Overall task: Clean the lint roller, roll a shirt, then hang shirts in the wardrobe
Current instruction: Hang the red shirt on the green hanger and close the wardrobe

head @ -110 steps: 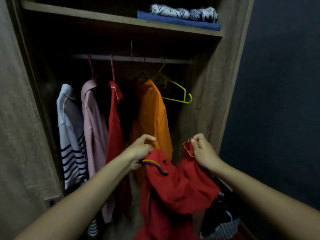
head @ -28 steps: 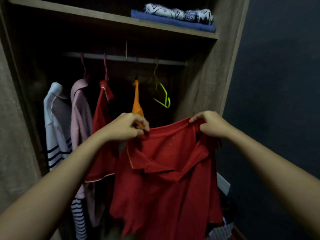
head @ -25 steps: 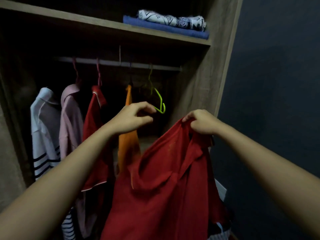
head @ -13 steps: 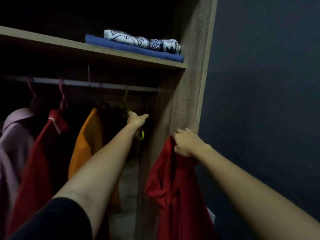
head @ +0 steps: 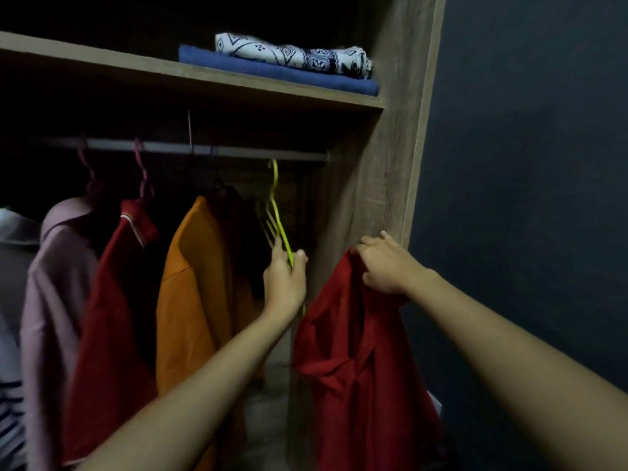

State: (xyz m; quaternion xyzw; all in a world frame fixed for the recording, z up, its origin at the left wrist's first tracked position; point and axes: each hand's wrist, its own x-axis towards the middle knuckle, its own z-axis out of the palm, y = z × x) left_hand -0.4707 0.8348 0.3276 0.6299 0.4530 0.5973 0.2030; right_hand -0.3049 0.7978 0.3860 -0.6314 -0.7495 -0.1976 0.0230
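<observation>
A loose red polo shirt [head: 360,365] dangles from my right hand [head: 384,265], which grips it near the collar just in front of the wardrobe's right side panel [head: 380,185]. My left hand [head: 284,280] reaches into the wardrobe and is closed around the lower bar of an empty yellow-green hanger [head: 276,212]. The hanger's hook is at the rail [head: 204,149]; whether it rests on the rail I cannot tell. An orange shirt [head: 197,287], a dark red shirt [head: 112,300] and a pink shirt [head: 54,300] hang on the rail to the left.
A striped white shirt [head: 10,385] hangs at the far left edge. On the wooden shelf [head: 102,68] above the rail lie a folded blue cloth [head: 272,71] and a patterned white cloth [head: 295,57]. A dark blue wall [head: 526,164] stands to the right.
My left hand let go of the red shirt, reached into the wardrobe and took hold of the yellow-green hanger. The shirt now hangs bunched from my right hand alone. The view swung right and up.
</observation>
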